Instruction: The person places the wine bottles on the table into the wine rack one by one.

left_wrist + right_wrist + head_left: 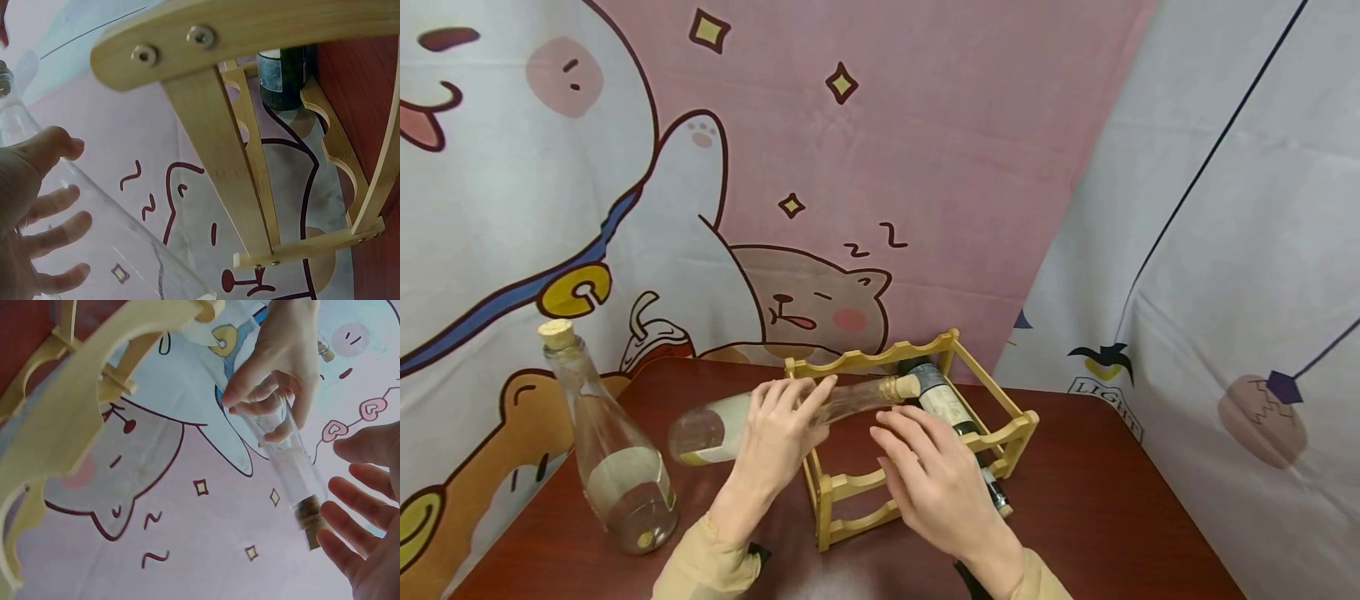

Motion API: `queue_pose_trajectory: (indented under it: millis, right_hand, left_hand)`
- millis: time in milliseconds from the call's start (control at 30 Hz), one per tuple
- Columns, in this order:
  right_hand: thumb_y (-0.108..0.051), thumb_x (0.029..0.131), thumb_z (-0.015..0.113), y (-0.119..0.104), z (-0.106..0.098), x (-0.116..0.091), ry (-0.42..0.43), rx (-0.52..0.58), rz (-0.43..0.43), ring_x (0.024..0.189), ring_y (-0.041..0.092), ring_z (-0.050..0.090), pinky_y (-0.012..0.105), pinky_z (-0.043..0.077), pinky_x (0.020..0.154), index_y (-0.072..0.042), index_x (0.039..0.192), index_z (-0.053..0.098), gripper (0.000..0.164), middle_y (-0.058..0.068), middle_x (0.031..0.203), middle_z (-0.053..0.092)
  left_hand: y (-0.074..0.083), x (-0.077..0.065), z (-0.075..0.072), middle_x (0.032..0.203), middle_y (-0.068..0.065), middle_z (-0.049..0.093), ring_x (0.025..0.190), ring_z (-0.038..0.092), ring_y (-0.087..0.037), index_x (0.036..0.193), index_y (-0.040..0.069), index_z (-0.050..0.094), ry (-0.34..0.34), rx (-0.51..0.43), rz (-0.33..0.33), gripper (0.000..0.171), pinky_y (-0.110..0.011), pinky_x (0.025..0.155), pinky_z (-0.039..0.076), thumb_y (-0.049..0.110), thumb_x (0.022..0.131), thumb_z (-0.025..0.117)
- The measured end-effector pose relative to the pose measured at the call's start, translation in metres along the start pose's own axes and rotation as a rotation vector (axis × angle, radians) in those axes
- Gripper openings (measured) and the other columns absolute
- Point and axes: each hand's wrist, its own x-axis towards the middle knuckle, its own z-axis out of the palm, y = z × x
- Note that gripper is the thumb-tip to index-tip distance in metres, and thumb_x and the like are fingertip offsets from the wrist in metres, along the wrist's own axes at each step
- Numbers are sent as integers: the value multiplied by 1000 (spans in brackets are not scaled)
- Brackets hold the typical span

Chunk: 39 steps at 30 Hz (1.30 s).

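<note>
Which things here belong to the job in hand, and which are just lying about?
Job in hand, apparently:
clear bottle, held by the left hand
right hand, near that bottle's cork
wooden rack
dark bottle, lying in the rack

Just around:
standing bottle, untouched (could belong)
table
cartoon backdrop

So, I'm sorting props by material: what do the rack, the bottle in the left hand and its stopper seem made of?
Rack: probably smooth pale wood or bamboo, given its faint grain. Bottle: glossy and clear, as the backdrop shows through; likely glass, possibly plastic. Stopper: apparently cork, from its dull tan surface.
</note>
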Motion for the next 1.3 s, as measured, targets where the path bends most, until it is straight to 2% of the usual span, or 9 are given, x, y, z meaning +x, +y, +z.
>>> queue_pose_trajectory:
  millis: [233, 400, 567, 733, 900, 967, 1100, 1233, 1300]
  right_hand:
    - [-16, 96, 39, -4, 2, 10, 7, -147, -56, 95, 26, 60, 39, 48, 86, -5, 98, 67, 30, 11, 102, 68]
    - [-12, 97, 36, -6, 5, 12, -26, -230, -38, 96, 26, 60, 41, 47, 91, -4, 103, 66, 33, 11, 101, 67]
    - [-10, 97, 30, -8, 9, 10, -102, -316, 11, 96, 26, 60, 41, 48, 92, -2, 105, 65, 36, 12, 101, 67]
    - [-7, 99, 21, -8, 11, 9, -227, -415, 81, 98, 26, 59, 39, 47, 94, -2, 105, 64, 44, 11, 102, 67]
    - [-7, 98, 14, -8, 13, 6, -321, -481, 145, 93, 27, 58, 37, 48, 90, 0, 103, 63, 50, 11, 96, 66]
    - [-7, 94, 21, -8, 14, 4, -354, -488, 173, 88, 27, 57, 36, 48, 86, 0, 101, 62, 42, 11, 92, 65]
    - [-9, 80, 50, -7, 16, 3, -404, -507, 226, 77, 27, 56, 34, 49, 74, -1, 93, 60, 18, 10, 79, 62]
    - [-13, 71, 67, -6, 17, 2, -437, -554, 271, 65, 25, 57, 32, 48, 61, -4, 79, 58, 15, 7, 65, 58]
    - [-15, 68, 70, -5, 17, 1, -447, -567, 291, 58, 23, 56, 31, 47, 54, -6, 72, 56, 17, 6, 59, 55]
  left_hand:
    - [8, 0, 3, 90, -6, 64, 82, 58, -24, 110, 19, 64, 3, 51, 75, 63, -44, 76, 46, 21, 52, 89]
    - [15, 0, 5, 90, -4, 64, 83, 59, -24, 108, 22, 65, 7, 98, 123, 63, -44, 76, 47, 28, 50, 90]
    - [21, 1, 7, 92, -5, 66, 85, 59, -25, 107, 23, 66, 4, 143, 164, 70, -46, 76, 49, 33, 43, 92]
    - [24, 2, 7, 93, -5, 66, 85, 59, -25, 107, 24, 66, 5, 153, 194, 75, -46, 76, 49, 34, 37, 94]
    - [30, 3, 6, 95, -5, 65, 88, 58, -25, 107, 26, 65, -38, 139, 220, 74, -48, 77, 48, 32, 39, 94]
    - [32, 4, 6, 95, -5, 65, 88, 58, -25, 107, 27, 65, -44, 137, 236, 73, -48, 78, 48, 32, 39, 93]
    - [37, 6, 6, 91, -4, 64, 87, 59, -24, 106, 28, 65, -14, 159, 282, 62, -46, 78, 48, 29, 48, 89]
    - [43, 10, 8, 85, -2, 63, 84, 59, -22, 104, 28, 67, 34, 183, 322, 34, -45, 77, 48, 20, 71, 66]
    - [46, 11, 9, 83, -1, 63, 82, 59, -22, 104, 28, 67, 44, 185, 332, 32, -45, 76, 48, 16, 78, 54]
